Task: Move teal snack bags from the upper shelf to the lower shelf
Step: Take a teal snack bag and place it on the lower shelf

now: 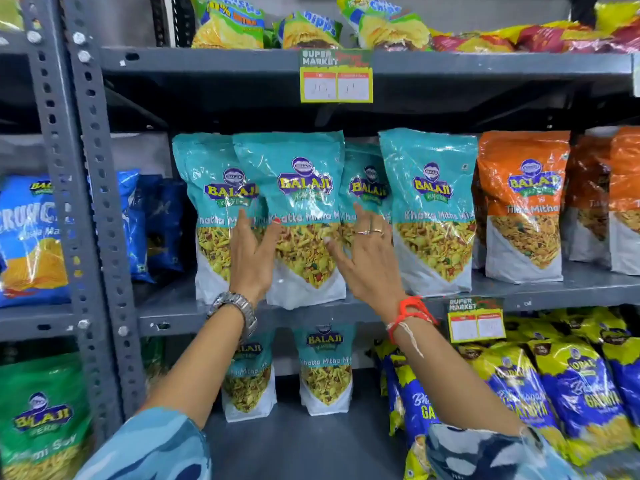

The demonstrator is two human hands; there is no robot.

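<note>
A grey steel upper shelf (194, 318) carries four upright teal plastic snack bags (429, 209) along its front edge; two more bags (325, 368) stand on the lower shelf (311, 445). Left hand (254, 251) and right hand (367, 258), fingers straight, flank the front bag (301, 202), touching it.

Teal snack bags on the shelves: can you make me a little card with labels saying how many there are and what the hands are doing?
upper shelf: four teal bags, standing
lower shelf: two more teal bags, standing
front bag: on the upper shelf, between both hands
left hand: fingers straight, touching the front bag's left edge
right hand: fingers spread, at its right edge
neighbours: orange bags to the right
</note>
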